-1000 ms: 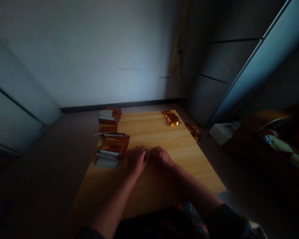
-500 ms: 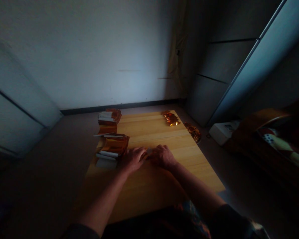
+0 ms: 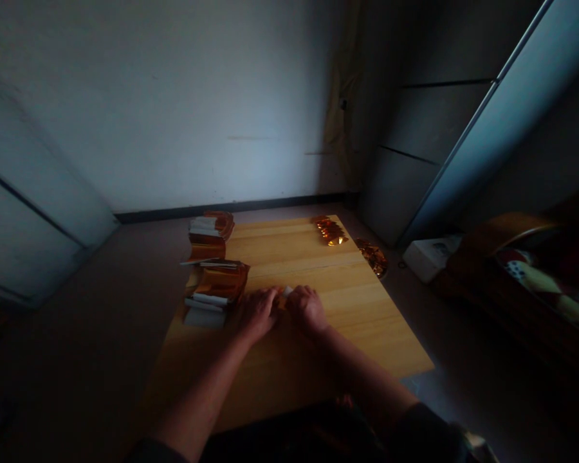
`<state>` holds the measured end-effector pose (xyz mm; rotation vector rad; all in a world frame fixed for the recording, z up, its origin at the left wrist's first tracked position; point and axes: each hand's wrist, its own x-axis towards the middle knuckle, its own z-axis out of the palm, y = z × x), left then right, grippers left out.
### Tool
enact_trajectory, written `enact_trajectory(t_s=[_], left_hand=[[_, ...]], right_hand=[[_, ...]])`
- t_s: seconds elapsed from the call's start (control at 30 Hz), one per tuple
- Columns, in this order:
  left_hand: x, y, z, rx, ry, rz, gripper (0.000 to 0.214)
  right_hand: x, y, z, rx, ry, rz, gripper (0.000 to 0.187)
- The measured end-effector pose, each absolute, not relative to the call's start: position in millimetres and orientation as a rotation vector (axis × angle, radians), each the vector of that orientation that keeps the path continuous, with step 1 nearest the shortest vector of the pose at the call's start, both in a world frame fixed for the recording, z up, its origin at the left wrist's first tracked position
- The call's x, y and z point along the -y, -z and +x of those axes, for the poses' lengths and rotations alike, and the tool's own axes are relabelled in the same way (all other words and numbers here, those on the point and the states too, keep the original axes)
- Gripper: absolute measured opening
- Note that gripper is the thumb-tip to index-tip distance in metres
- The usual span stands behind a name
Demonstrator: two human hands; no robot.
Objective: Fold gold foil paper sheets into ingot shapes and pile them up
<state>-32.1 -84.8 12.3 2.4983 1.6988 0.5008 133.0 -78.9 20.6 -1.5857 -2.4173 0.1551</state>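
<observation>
The left hand (image 3: 257, 315) and right hand (image 3: 307, 310) meet near the middle of the pale wooden worktop (image 3: 289, 257), each grip narrow, the fingers curled in on a small foil strip (image 3: 285, 292) (only a pale-and-gold tip shows past them). It looks light, thin and slippery, apt to crease, so it is best pinched by its edges. Folded foil-and-paper stacks (image 3: 217, 286) stand along the worktop's left edge; crumpled gold foil (image 3: 330, 230) sits at its far edge, with more gold foil (image 3: 371, 257) on the floor beyond the right edge.
</observation>
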Motion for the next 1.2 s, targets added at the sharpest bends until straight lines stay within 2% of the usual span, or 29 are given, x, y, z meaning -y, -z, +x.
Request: enact_trajectory(t_s=[0.2, 0.43, 0.57, 0.83, 1.2], left_hand=[[84.4, -17.6, -35.6, -1.597, -0.423, 2.543, 0.041], [72.2, -22.3, -42.8, -1.454, -0.500, 2.596, 0.043], [65.5, -22.1, -42.6, -1.431, -0.486, 2.676, 0.044], [66.5, -22.5, -32.4, -1.549, -0.473, 2.752, 0.022], [64.6, -14.9, -35.6, -1.567, -0.498, 2.760, 0.025]], right_hand=[[79.3, -17.6, 139.8, 2.592, -0.095, -1.376, 0.023], [80.1, -19.6, 159.6, 2.629, -0.036, -1.255, 0.023], [75.0, -17.9, 164.8, 2.600, 0.002, -1.256, 0.021], [61.0, -13.8, 170.8, 2.533, -0.046, -1.264, 0.020], [62.3, -11.2, 160.7, 2.397, -0.165, -1.476, 0.018]])
